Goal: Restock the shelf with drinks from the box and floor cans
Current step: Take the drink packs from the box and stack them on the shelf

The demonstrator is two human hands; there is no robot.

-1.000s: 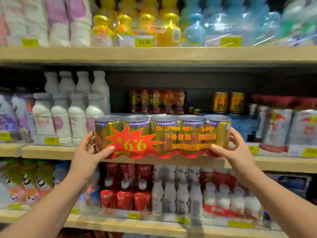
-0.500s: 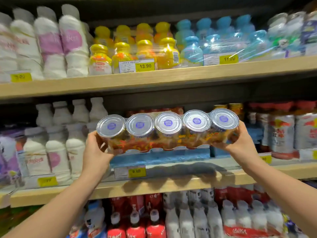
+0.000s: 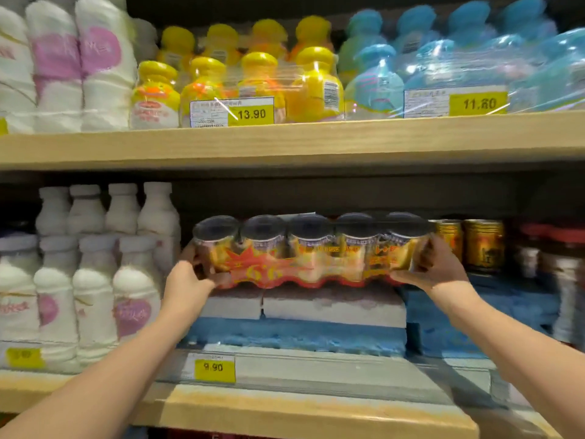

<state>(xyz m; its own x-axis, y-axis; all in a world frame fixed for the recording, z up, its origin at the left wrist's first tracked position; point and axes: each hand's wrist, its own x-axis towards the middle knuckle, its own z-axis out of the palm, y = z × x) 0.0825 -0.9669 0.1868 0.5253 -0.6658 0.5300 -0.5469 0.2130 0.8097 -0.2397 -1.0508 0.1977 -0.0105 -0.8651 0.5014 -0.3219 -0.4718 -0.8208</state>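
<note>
While the shrink-wrapped can pack (image 3: 311, 248) hangs level in front of the middle shelf, I've got a hand on each end of it. My left hand (image 3: 186, 280) clamps the left end, thumb hooked under the front edge; the other fingers run behind the end can, so I cannot tell how they lie. My right hand (image 3: 425, 267) cups the right end, thumb along the lower front and fingers curled round the outermost can. Relative to the white-and-blue cartons (image 3: 300, 312), the pack sits directly above them, its red scalloped lower edge right at their top; whether it touches yet, I can't make out through the blur.

Handling call: five full cans in a row should be fairly heavy for the size, and only the film ties them together, so I'd expect the row to sag or hinge in the middle if one end lets go. The wrap looks glossy, probably slick. Squeezing inward on the rigid end cans, as now, seems the safest hold; the film alone could tear.

Right of the cartons stand loose gold cans (image 3: 468, 242); left of them, white bottles (image 3: 95, 280).
</note>
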